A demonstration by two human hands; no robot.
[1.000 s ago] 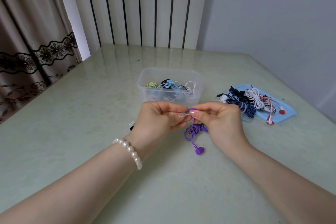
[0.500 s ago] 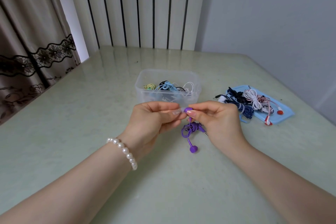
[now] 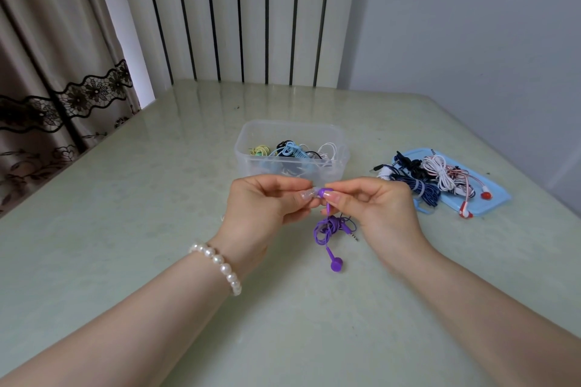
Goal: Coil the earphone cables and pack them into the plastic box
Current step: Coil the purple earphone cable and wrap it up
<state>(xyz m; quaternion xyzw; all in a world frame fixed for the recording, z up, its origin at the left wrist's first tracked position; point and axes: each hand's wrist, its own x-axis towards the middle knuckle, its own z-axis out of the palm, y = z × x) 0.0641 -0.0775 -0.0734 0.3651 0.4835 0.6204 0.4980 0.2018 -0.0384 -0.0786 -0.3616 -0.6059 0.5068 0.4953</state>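
Head view: both hands meet above the counter (image 3: 125, 229), just in front of the plastic box (image 3: 248, 148). The left hand (image 3: 264, 207) and the right hand (image 3: 377, 207) each pinch, with curled fingertips, the upper bud of the purple earphones (image 3: 328, 228). That bud sits right between the two thumbs; which hand bears more of the load I cannot tell.

From the pinch the cable hangs straight down, so its long axis is vertical. A loose tangle of loops bunches below the fingers, the second bud dangles lowest, just over the counter, and the plug pokes out to the right under the right hand. The bundle looks rough rather than neatly coiled.

The box lies directly beyond the hands, nearly touching them in this view, and already holds several coiled sets. More earphones wait on a blue lid (image 3: 496, 198) to the right, well apart from the box.

The coming move likely turns on this: the hanging cable lies below and slightly right of the pinch, nearer the right hand, so that hand seems better placed to gather or wind it while the left keeps the bud.
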